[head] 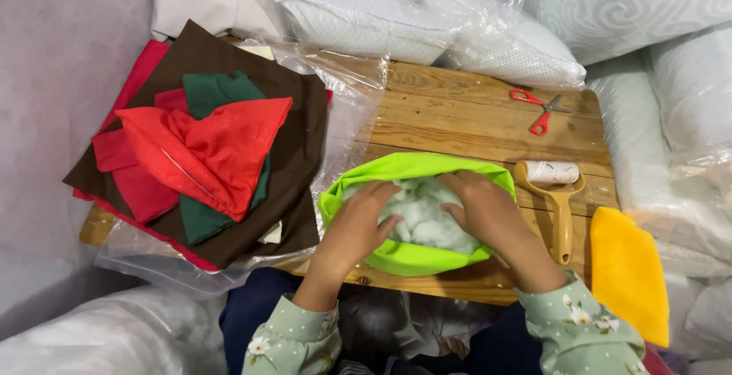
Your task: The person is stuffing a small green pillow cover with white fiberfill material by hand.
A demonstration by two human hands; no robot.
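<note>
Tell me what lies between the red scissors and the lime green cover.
In the head view, only bare wooden table lies between the red-handled scissors and lime green fabric cover.

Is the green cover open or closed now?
Open: the green cover gapes, showing white stuffing under the left hand and right hand.

Both forearms are reaching forward from the bottom of the view, sleeved to the wrists and angling in toward each other. The left hand (358, 218) is lying palm down, its fingers (381, 189) spread and slightly curled, pointing to the right. The right hand (482, 211) is facing it, palm down, fingers bent inward, the two hands sitting near each other without touching.
</note>
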